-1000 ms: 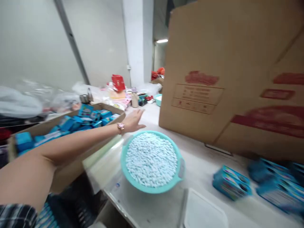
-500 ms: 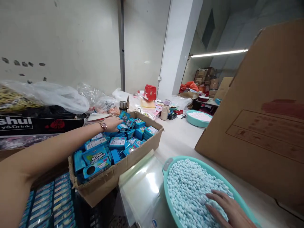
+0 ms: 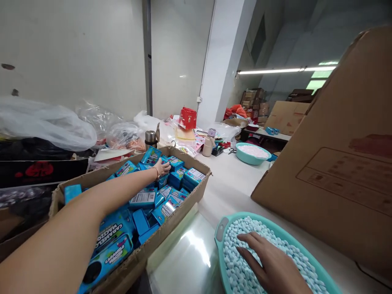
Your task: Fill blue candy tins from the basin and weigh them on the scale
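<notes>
A cardboard carton [image 3: 180, 204] full of small blue candy boxes [image 3: 143, 199] stands on the left. My left hand [image 3: 162, 167] reaches over the pile toward the carton's far side, fingers stretched out and resting on or just over the boxes; nothing shows in its grip. On the right is a turquoise plastic basin [image 3: 221, 232] heaped with pale blue candies [image 3: 234, 253]. Above these candies hovers my right hand [image 3: 272, 261], palm down, with its fingers apart and nothing in them. Whether its lower fingers touch the candies I cannot tell.
A large cardboard box [image 3: 339, 171] rises behind the basin on the right. Clear plastic sheeting [image 3: 183, 249] lies between carton and basin. Farther back stand a beige bottle [image 3: 208, 145], a thermos [image 3: 150, 139], a red box [image 3: 188, 117] and another turquoise basin [image 3: 252, 159].
My left hand has moved to the right across the blue boxes. My right hand has shifted left over the candies. The camera has turned slightly right and come closer to the carton.
</notes>
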The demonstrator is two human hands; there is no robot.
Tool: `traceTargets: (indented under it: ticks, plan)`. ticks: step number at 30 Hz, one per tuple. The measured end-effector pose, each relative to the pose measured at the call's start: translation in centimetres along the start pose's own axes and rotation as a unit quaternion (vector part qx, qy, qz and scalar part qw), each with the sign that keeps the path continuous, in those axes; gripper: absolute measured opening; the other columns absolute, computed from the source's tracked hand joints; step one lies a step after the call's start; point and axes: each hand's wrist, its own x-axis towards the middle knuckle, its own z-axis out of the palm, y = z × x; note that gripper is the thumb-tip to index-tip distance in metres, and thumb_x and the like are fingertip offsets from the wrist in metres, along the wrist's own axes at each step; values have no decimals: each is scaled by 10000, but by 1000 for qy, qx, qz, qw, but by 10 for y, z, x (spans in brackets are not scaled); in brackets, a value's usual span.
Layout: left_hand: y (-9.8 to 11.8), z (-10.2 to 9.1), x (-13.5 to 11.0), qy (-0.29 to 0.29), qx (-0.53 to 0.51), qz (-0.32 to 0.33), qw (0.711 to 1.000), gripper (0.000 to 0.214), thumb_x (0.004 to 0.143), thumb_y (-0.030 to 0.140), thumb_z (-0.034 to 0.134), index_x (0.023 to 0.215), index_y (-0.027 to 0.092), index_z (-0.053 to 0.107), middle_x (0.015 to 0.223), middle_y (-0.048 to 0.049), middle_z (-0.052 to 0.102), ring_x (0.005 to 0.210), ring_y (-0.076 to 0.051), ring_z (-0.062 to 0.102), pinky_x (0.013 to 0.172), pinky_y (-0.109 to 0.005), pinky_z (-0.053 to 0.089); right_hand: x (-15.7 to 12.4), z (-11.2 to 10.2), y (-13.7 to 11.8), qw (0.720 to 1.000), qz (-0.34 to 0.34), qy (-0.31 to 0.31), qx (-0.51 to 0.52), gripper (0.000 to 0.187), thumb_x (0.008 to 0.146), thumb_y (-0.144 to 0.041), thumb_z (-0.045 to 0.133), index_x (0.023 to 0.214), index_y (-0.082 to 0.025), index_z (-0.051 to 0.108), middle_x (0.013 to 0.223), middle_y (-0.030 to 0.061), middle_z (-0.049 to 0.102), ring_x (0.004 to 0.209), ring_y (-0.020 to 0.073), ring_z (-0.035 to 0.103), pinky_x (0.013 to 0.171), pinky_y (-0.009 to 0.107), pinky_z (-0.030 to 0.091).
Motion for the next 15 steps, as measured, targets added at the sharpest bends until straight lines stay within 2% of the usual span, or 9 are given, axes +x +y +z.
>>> traceTargets:
  ticks: [5,12,15]
  plan:
    - [-4,0,8,-65,15,69,995,301,892,305,576,1170,193,565,1258,-89,549,1134,-246,537,940,-475,461,-12,8,11,999,-3,35,13,276,903,-424,449,1031,-302,660,1002,46,709,853,226,698,643,296,562]
    - [1,-14,8,-93,45,117,988,308,882,271,587,1179,190,567,1344,-90,491,1265,-278,430,1042,-535,349,-27,11,21,998,-2,66,14,259,896,-408,467,1041,-305,656,988,38,711,852,232,698,672,309,566]
    - [-2,-21,10,-104,64,116,986,300,881,273,587,1167,182,565,1305,-94,518,1226,-284,461,998,-542,388,-36,8,23,996,11,78,32,242,893,-396,476,1022,-306,660,957,33,708,825,219,695,655,295,556]
